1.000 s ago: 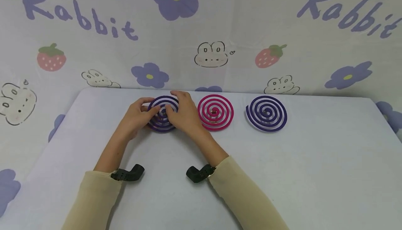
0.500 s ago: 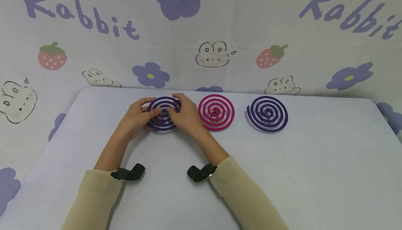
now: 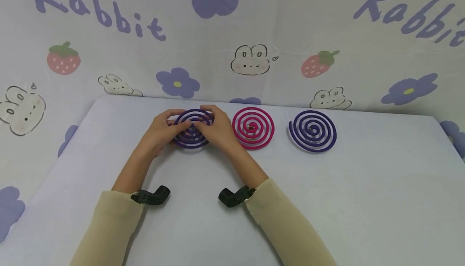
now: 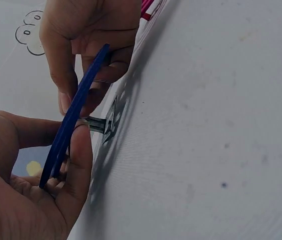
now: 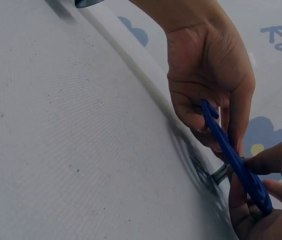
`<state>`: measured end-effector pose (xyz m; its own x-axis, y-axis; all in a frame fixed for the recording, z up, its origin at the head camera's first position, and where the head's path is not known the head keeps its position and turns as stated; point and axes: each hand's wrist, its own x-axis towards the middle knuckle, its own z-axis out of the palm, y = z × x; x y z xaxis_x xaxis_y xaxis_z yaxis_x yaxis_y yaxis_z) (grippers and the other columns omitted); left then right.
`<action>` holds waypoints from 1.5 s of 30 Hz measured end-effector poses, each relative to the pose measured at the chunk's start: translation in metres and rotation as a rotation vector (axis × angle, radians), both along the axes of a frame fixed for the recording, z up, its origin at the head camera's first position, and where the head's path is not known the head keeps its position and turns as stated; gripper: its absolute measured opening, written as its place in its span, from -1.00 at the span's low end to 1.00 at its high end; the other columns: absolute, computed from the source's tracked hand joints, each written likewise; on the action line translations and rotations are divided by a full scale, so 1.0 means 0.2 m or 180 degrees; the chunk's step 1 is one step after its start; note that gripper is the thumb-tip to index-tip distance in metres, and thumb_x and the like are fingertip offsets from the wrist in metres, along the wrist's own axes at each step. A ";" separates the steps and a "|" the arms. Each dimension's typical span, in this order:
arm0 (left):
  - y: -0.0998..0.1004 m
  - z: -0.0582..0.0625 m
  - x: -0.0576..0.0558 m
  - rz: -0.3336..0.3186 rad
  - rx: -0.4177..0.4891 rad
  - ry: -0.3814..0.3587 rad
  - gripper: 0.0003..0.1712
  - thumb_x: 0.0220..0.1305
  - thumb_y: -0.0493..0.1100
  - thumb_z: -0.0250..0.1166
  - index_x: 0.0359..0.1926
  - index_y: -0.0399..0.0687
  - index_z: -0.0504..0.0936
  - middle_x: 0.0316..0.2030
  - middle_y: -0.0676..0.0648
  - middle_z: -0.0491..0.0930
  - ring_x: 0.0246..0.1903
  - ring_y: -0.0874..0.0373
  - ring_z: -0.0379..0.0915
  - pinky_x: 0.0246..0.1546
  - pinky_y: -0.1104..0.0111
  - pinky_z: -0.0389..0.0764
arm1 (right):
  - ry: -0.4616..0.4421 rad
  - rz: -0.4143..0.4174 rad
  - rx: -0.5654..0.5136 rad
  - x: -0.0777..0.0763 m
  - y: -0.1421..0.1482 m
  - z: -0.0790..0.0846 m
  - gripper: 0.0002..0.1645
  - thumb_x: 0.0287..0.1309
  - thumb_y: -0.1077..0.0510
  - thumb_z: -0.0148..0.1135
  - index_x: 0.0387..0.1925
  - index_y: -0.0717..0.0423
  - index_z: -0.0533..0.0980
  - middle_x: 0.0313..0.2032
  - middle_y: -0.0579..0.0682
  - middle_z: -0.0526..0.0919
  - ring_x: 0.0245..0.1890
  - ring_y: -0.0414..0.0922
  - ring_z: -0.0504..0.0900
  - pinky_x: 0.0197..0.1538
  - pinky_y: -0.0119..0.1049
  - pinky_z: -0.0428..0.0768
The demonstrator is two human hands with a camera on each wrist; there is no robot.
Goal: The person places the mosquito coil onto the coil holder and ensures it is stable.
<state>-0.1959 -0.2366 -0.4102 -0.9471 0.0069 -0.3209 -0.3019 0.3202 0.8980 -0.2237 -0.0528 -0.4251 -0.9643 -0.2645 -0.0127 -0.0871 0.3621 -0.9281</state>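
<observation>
A dark purple mosquito coil (image 3: 193,139) is held between both hands, left of the middle near the table's back edge. My left hand (image 3: 161,130) grips its left side, thumb over the top near the centre and fingers beneath. From the other side my right hand (image 3: 220,132) holds it the same way, the two thumb tips close together. In the left wrist view the blue-looking coil (image 4: 73,112) appears edge-on, with a small metal stand (image 4: 98,125) under its centre. The stand's base is at or just above the tabletop; I cannot tell which.
To the right lie a pink coil (image 3: 253,148) on a metal stand and another purple coil (image 3: 313,130). The white-covered table (image 3: 363,197) ends at a cloth backdrop (image 3: 283,24) printed with rabbits, flowers and strawberries.
The head view has shifted slightly. My right hand's thumb has come in nearer the left thumb at the coil's centre, and the coil has tilted slightly. The other coils stay put.
</observation>
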 end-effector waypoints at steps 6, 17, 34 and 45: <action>0.01 0.00 0.00 -0.0023 -0.0195 -0.0008 -0.25 0.54 -0.06 0.28 0.62 -0.05 0.25 0.41 -0.39 0.49 0.30 -0.17 0.55 0.16 0.32 0.66 | 0.0014 0.0005 0.0001 0.00 0.00 0.00 -0.39 0.32 0.18 0.39 0.38 0.11 0.51 0.17 0.26 0.69 0.20 0.13 0.67 0.39 -0.01 0.62; 0.00 0.02 0.01 -0.0077 -0.0196 -0.0064 -0.23 0.53 -0.03 0.28 0.62 -0.07 0.24 0.44 -0.39 0.46 0.35 -0.20 0.52 0.24 0.22 0.68 | -0.0058 -0.0037 0.0134 0.01 -0.01 0.02 -0.42 0.36 0.09 0.30 0.37 0.11 0.53 0.32 0.21 0.63 0.32 0.13 0.61 0.47 0.03 0.56; 0.00 0.03 0.01 -0.0055 -0.0067 -0.0186 -0.21 0.55 -0.02 0.26 0.63 -0.10 0.20 0.45 -0.39 0.45 0.31 -0.15 0.55 0.03 0.44 0.68 | -0.0202 0.0035 0.0156 0.02 -0.02 0.05 -0.40 0.37 0.07 0.27 0.40 0.06 0.49 0.34 0.18 0.60 0.30 0.11 0.60 0.41 0.04 0.61; 0.00 0.04 0.00 -0.0067 -0.0056 -0.0272 -0.20 0.55 0.01 0.25 0.65 -0.08 0.18 0.45 -0.35 0.45 0.18 -0.04 0.58 -0.17 0.50 0.70 | -0.0500 -0.0077 -0.0168 0.01 -0.01 0.06 -0.46 0.40 0.19 0.26 0.38 0.03 0.51 0.19 0.20 0.65 0.21 0.09 0.65 0.37 0.00 0.66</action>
<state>-0.1969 -0.2368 -0.4015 -0.9159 0.0204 -0.4010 -0.3704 0.3427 0.8634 -0.2209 -0.0556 -0.4124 -0.9577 -0.2454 -0.1504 0.0687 0.3126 -0.9474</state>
